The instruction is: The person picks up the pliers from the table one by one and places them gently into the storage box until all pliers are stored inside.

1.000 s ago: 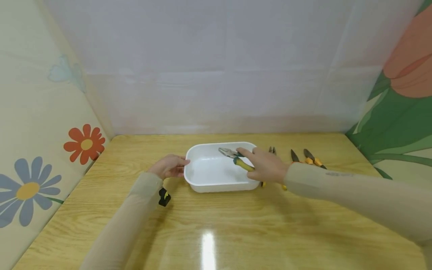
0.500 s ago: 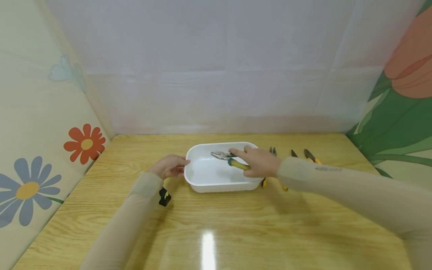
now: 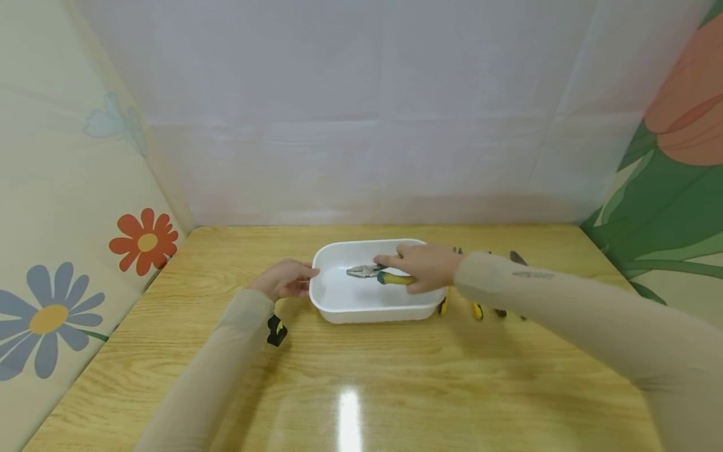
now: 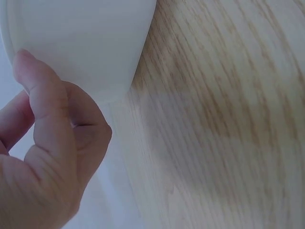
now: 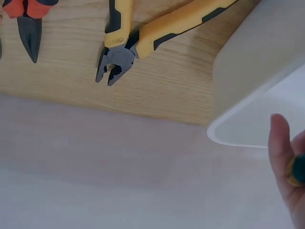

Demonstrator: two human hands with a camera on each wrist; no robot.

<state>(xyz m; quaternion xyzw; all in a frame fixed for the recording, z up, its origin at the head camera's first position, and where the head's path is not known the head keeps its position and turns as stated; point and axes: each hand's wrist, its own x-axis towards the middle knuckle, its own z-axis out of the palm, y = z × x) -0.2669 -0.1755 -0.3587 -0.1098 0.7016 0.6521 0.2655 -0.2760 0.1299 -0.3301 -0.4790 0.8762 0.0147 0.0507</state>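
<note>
A white rectangular basin [image 3: 373,312] stands on the wooden table. At its left end my left hand [image 3: 285,278] grips the rim; in the left wrist view the fingers of this hand [image 4: 52,124] curl at the edge of the basin [image 4: 90,43]. Combination pliers [image 3: 364,271] with yellow and green handles are in my right hand [image 3: 426,267], held over the basin's inside with their metal head pointing left. In the right wrist view just part of the right hand [image 5: 281,148] shows, beside a green handle end [image 5: 299,169].
Pliers with yellow and black handles [image 5: 120,55] lie right of the basin, jaws apart. Farther along is a tool with red-orange handles and a dark pointed tip [image 5: 30,38]. My right forearm covers much of this row in the head view. A plain wall backs the table.
My right hand has moved left and slightly lower with the pliers, farther over the basin. The left hand and the basin have stayed in place.
</note>
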